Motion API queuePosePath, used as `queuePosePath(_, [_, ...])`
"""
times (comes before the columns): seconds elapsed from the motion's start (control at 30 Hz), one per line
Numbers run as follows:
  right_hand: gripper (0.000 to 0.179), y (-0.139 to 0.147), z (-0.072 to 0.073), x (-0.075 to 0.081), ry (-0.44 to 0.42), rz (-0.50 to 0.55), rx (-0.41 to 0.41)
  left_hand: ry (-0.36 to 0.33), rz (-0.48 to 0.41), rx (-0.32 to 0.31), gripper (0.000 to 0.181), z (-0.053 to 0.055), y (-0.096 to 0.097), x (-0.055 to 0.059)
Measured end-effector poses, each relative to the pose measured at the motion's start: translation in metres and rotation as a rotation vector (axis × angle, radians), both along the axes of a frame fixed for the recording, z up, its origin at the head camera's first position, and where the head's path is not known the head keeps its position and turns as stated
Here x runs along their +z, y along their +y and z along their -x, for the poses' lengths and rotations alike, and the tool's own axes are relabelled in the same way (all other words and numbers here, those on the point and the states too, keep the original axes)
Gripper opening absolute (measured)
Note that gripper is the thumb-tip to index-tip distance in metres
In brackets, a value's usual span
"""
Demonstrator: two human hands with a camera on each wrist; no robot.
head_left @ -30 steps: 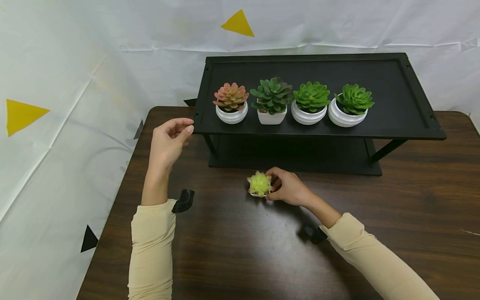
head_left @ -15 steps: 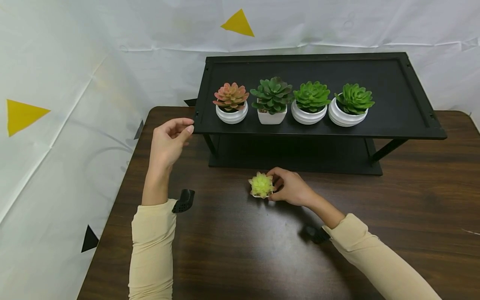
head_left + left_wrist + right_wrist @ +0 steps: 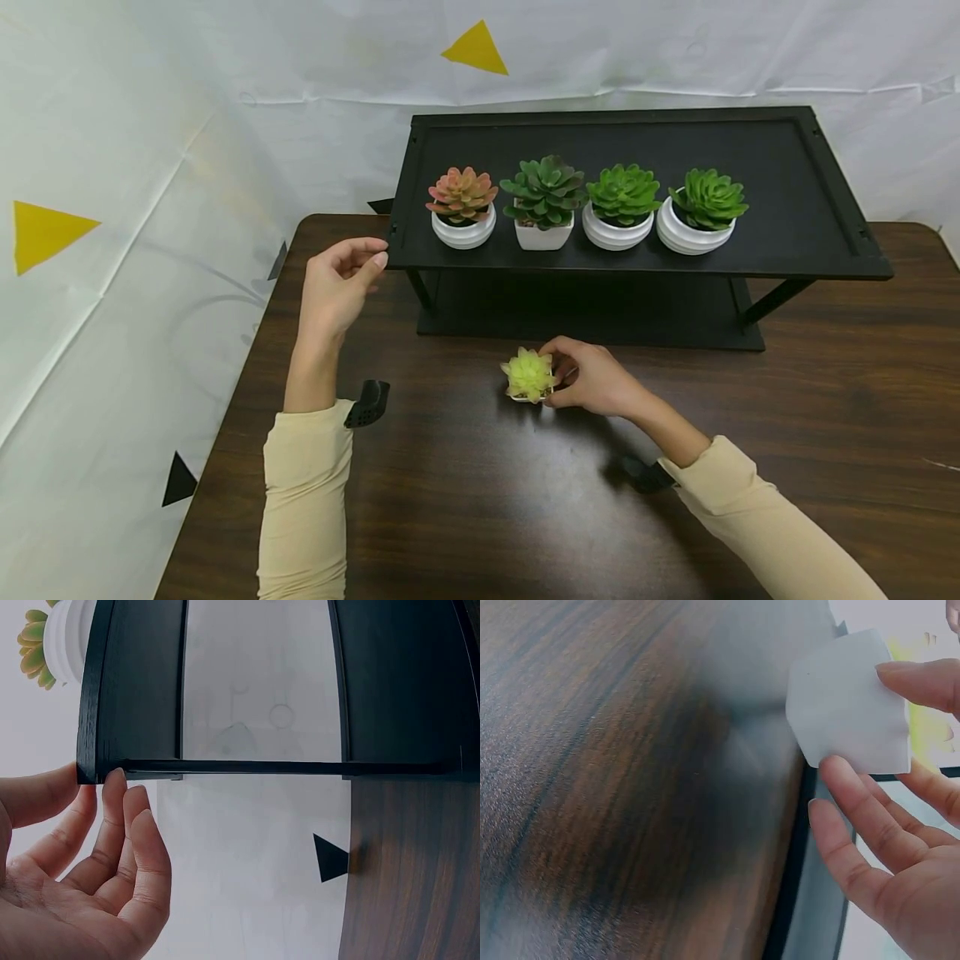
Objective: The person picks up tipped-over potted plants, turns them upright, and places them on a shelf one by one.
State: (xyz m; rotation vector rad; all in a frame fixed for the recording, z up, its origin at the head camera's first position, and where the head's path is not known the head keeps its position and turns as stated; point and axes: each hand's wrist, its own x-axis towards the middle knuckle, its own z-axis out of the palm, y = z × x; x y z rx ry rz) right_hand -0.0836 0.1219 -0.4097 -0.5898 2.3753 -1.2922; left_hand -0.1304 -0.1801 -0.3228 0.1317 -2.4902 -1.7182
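My left hand (image 3: 333,283) pinches the front left corner of a black two-tier shelf (image 3: 780,192); in the left wrist view the thumb and fingertips meet its upper board (image 3: 139,690). In front of the shelf, my right hand (image 3: 592,379) grips a small yellow-green potted succulent (image 3: 529,375) from its right side. The right wrist view shows its angular white pot (image 3: 847,705) between thumb and fingers, with most of the plant hidden behind. Whether the pot touches the table, I cannot tell.
Along the top board stand a pinkish succulent (image 3: 462,208), a dark green succulent (image 3: 545,204) and two bright green succulents, all in white pots. The shelf's lower board (image 3: 592,312) rests on the brown wooden table (image 3: 450,517). White sheeting (image 3: 337,50) hangs behind and at left.
The yellow-green potted succulent has shifted slightly right and towards me, with my right hand on it. My left hand and the shelf stay where they were.
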Motion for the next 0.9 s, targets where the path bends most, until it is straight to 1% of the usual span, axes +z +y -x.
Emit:
queuePosePath(0.07, [0.047, 0.002, -0.002, 0.004, 0.005, -0.006, 0.002, 0.0, 0.002, -0.006, 0.024, 0.0, 0.0, 0.0])
queuePosePath(0.2, [0.048, 0.008, -0.005, 0.016, -0.021, -0.035, -0.001, -0.001, -0.002, -0.009, 0.024, -0.001, 0.0, -0.001])
queuePosePath(0.3, [0.048, 0.012, -0.006, 0.025, -0.022, -0.047, -0.002, -0.003, -0.002, -0.008, 0.024, -0.001, 0.0, 0.0])
queuePosePath(0.5, [0.047, 0.021, -0.008, 0.037, -0.012, -0.037, -0.01, -0.005, 0.002, -0.007, 0.024, -0.001, 0.0, 0.0])
queuePosePath(0.7, [0.048, 0.034, -0.011, 0.051, 0.024, -0.046, -0.006, -0.004, 0.003, -0.006, 0.024, -0.001, 0.0, 0.0])
queuePosePath(0.9, [0.047, 0.046, -0.014, 0.066, 0.052, -0.07, -0.019, -0.004, -0.004, -0.007, 0.024, -0.001, 0.001, 0.001])
